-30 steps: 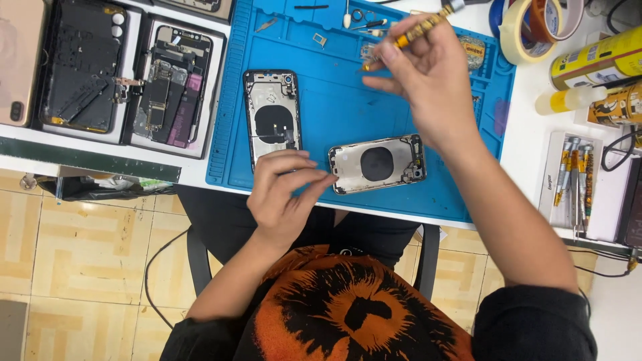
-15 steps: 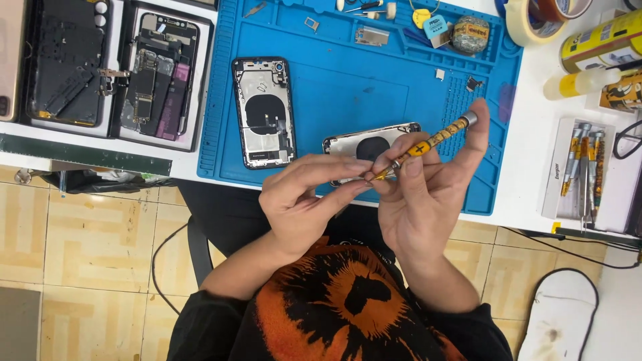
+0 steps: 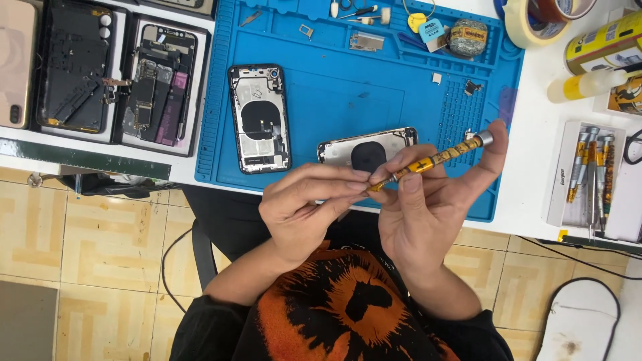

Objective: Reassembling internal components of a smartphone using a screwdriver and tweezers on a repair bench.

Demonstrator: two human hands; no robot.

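Note:
My right hand (image 3: 428, 214) grips a yellow-patterned precision screwdriver (image 3: 435, 159), its silver cap near my index finger. My left hand (image 3: 304, 207) pinches the screwdriver's tip end with thumb and fingertips. Both hands meet just in front of the table edge, above my lap. Behind them a silver phone housing (image 3: 364, 147) lies on the blue work mat (image 3: 348, 100), partly hidden by my fingers. A second opened phone body (image 3: 259, 119) with a black round coil lies upright on the mat, to the left.
Left of the mat, trays hold two more dismantled phones (image 3: 160, 83) (image 3: 70, 73). Small parts and a metal plate (image 3: 366, 41) sit along the mat's far edge. Tape rolls (image 3: 535, 20), a bottle (image 3: 588, 83) and a box of screwdrivers (image 3: 588, 174) stand at the right.
A second ago my right hand held the screwdriver far over the mat and my left touched the silver housing. Both hands have come together at the table edge, and the left now pinches the tip.

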